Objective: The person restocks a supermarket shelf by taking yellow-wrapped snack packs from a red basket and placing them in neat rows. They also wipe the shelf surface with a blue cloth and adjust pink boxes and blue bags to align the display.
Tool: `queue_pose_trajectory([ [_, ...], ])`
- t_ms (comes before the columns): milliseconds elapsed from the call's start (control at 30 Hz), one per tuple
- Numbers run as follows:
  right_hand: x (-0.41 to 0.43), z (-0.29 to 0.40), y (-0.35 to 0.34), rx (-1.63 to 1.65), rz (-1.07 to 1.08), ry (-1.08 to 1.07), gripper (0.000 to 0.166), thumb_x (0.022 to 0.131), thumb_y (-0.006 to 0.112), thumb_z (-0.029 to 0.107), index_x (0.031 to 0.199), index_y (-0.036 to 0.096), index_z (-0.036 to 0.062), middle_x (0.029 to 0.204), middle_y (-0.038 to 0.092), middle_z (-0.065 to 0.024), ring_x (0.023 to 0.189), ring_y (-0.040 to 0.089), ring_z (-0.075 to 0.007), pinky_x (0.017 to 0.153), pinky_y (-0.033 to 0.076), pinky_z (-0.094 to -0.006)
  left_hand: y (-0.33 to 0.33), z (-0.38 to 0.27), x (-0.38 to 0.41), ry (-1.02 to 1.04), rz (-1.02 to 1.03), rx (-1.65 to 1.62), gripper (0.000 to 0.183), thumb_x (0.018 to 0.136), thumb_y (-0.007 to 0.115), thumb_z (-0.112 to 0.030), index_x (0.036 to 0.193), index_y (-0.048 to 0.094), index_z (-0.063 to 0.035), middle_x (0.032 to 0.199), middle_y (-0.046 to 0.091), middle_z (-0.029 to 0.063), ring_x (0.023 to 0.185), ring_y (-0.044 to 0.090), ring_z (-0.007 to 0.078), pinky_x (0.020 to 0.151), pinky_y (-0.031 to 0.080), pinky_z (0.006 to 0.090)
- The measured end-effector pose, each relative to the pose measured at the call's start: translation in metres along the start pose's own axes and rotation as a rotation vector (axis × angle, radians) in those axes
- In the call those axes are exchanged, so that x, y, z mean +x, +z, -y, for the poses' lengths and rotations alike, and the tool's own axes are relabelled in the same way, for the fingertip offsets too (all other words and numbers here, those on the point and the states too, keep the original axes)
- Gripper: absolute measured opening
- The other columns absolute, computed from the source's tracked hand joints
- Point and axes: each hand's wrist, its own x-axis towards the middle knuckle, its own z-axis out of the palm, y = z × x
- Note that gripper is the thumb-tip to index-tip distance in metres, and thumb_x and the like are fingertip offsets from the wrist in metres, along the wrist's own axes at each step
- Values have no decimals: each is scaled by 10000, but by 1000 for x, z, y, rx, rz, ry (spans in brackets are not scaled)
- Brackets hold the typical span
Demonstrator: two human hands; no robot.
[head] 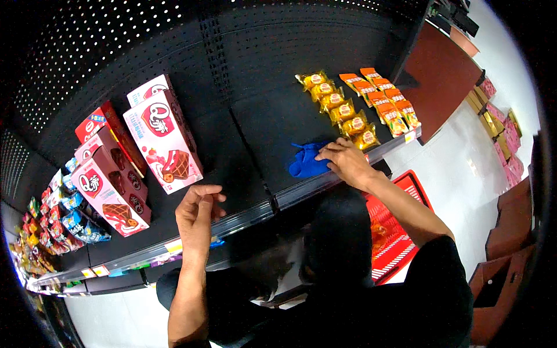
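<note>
My right hand (346, 162) rests its fingers on a crumpled blue cloth (309, 161) at the front of the black shelf (243, 143); whether the fingers grip it cannot be told. Just behind that hand runs a row of yellow-wrapped snack cakes (343, 112), with orange snack packets (385, 101) to their right. My left hand (201, 206) hovers over the shelf's front edge, fingers loosely curled, with nothing visible in it. Near it stand a pink and white cake box (159, 139) and, further left, another pink box (109, 191).
A red box (98, 119) stands behind the pink ones. Blue and red snack bags (82, 224) crowd the shelf's left end. Below the shelf on the right is a red plastic basket (411, 191) on the floor. A brown panel (439, 78) borders the shelf's right end.
</note>
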Motion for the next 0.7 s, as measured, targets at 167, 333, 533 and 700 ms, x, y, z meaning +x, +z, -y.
queue_pose_trajectory([
  [167,6,-11,16,-92,-51,85,286,804,607,-7,1057,671,111,1127,655,-110,1057,592,-326,960,477,-407,8,-1,2,-27,12,-27,187,1013,511,-154,1030,659,-41,849,665,28,624,547,57,583,430,194],
  [333,74,-29,35,-229,-137,147,230,855,532,68,1042,665,85,1056,656,-160,1046,607,-348,893,523,-406,12,2,2,-47,20,33,219,1020,512,-210,1023,659,-47,846,663,29,617,543,69,578,417,207],
  [533,171,-62,55,-289,-109,268,249,886,491,53,1055,674,67,1072,671,-162,1020,637,-328,870,533,-404,15,0,2,-116,47,62,180,1011,478,-86,1037,644,-20,870,666,44,657,577,63,610,439,193],
  [700,223,-87,71,-319,-116,360,267,914,483,91,1082,685,45,1120,673,-163,1091,618,-332,858,551,-420,19,4,7,-150,76,84,181,999,476,-68,1048,642,-16,871,670,58,660,587,75,622,453,204],
])
